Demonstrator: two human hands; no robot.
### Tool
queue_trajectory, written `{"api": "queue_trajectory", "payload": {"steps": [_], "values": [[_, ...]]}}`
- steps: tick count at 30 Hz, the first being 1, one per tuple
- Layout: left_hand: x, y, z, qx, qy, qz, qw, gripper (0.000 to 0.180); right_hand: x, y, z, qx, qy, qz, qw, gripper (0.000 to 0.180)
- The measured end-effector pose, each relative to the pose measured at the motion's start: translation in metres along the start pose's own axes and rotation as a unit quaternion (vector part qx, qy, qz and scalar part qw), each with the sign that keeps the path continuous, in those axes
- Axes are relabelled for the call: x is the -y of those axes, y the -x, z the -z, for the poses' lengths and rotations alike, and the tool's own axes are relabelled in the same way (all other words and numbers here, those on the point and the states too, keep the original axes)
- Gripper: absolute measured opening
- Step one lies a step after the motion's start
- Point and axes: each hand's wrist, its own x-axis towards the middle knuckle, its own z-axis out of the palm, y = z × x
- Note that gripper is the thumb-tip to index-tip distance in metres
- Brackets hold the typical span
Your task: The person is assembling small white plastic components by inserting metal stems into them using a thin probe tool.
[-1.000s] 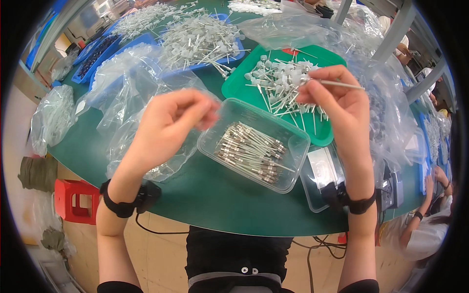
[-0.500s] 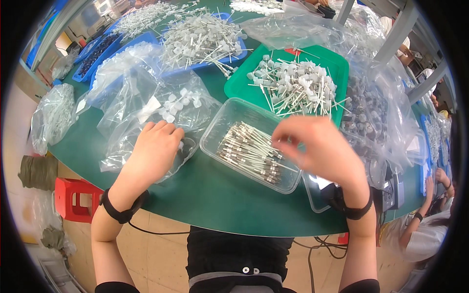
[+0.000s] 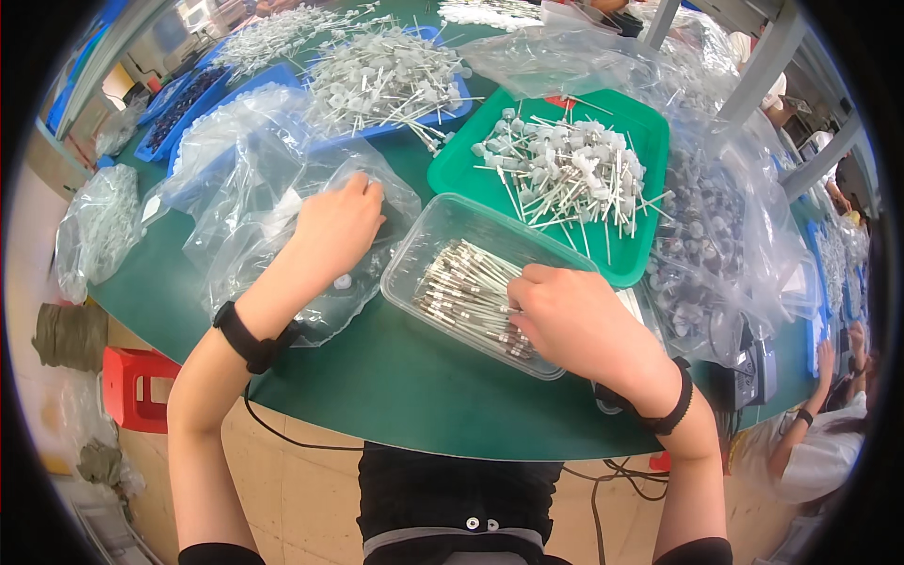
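My left hand (image 3: 341,226) reaches over an opened clear plastic bag (image 3: 254,202) with small whitish caps inside, which the hand now mostly covers. Its fingers are curled downward and their tips are hidden. My right hand (image 3: 576,309) dips into the right side of a clear plastic box (image 3: 403,273) holding many thin white rods (image 3: 471,292) with brownish and metallic ends. Thumb and fingers are bent together over the rods; what lies between them is hidden. Behind the box, a green tray (image 3: 452,172) carries a heap of white rods with translucent round caps (image 3: 574,169).
A blue tray (image 3: 461,102) piled with capped rods stands farther back, and blue bins (image 3: 184,113) are at the far left. Bags of grey parts (image 3: 702,254) crowd the right side beside a metal post (image 3: 767,66). A red stool (image 3: 137,388) stands below left.
My left hand has moved forward and right, farther over the bag of caps. My right hand has come down and slightly toward me, from above the box's right end onto the rods.
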Motion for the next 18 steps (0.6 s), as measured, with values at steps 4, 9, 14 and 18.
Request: {"api": "queue_trajectory", "payload": {"steps": [4, 9, 14, 18], "values": [[0.010, -0.010, -0.012, -0.044, 0.018, 0.018, 0.999, 0.019, 0.005, 0.002, 0.012, -0.036, -0.009, -0.025, 0.999, 0.011], [0.011, -0.004, 0.001, -0.082, 0.093, 0.034, 0.992, 0.011, 0.008, 0.005, 0.036, -0.039, -0.073, -0.019, 0.996, 0.023], [-0.012, 0.011, 0.061, -0.052, 0.520, 0.056, 0.851, 0.012, 0.003, 0.010, 0.056, -0.132, -0.229, 0.029, 0.964, 0.024], [-0.045, 0.023, 0.109, -0.005, 0.734, 0.018, 0.679, 0.013, 0.007, 0.021, 0.072, -0.213, -0.347, 0.008, 0.913, 0.023]]}}
